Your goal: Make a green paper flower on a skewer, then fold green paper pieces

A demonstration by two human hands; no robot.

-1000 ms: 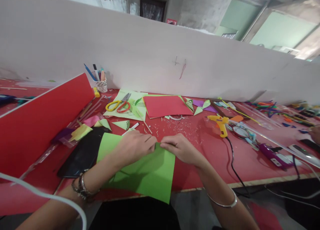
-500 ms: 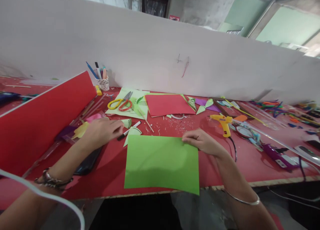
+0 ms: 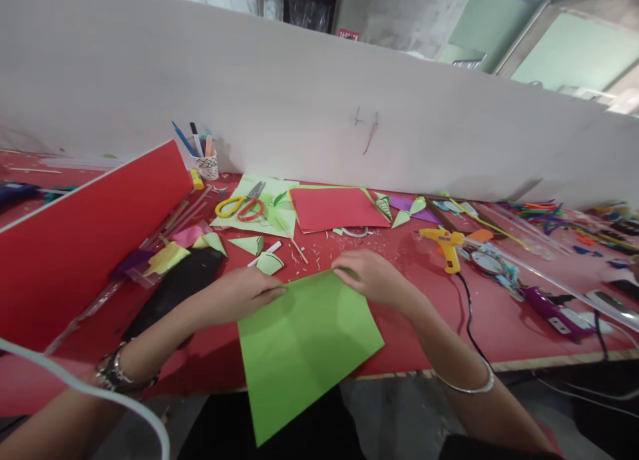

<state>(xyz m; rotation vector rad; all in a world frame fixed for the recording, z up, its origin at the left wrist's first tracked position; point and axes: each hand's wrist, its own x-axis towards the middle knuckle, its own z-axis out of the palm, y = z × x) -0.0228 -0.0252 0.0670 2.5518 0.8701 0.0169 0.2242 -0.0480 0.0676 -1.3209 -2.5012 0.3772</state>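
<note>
- My left hand (image 3: 239, 297) grips the green sheet (image 3: 304, 353) at about 11 o'clock from its middle, closed on the far edge; I judge that this steadies the sheet's left half.
- My right hand (image 3: 372, 280) is closed too, thumb and fingers pinching that edge at about 1 o'clock. With both grips on the far side, the broad face is left open to my view, and likely the angle is easy to control.
- The sheet lies in front of me, partly over the red table (image 3: 514, 333), its near corner reaching past the table edge above my lap (image 3: 319, 427). That corner points between 6 and 7 o'clock, and the right-hand one toward 4.
- Its long axis runs slantwise, roughly from 8 to 2 o'clock; the corner by my left hand is hidden.
- The scissors (image 3: 243, 207) rest at 11 o'clock on a pale green sheet (image 3: 229, 228), handles toward me, probably so they can be reached easily.
- The red sheet (image 3: 339, 208) lies flat beyond my hands at 12 to 1.
- The glue gun (image 3: 449, 247) sits at 2 o'clock, its nozzle toward 9, and the cord (image 3: 469, 307) trails nearer me, seemingly away from the paper.
</note>
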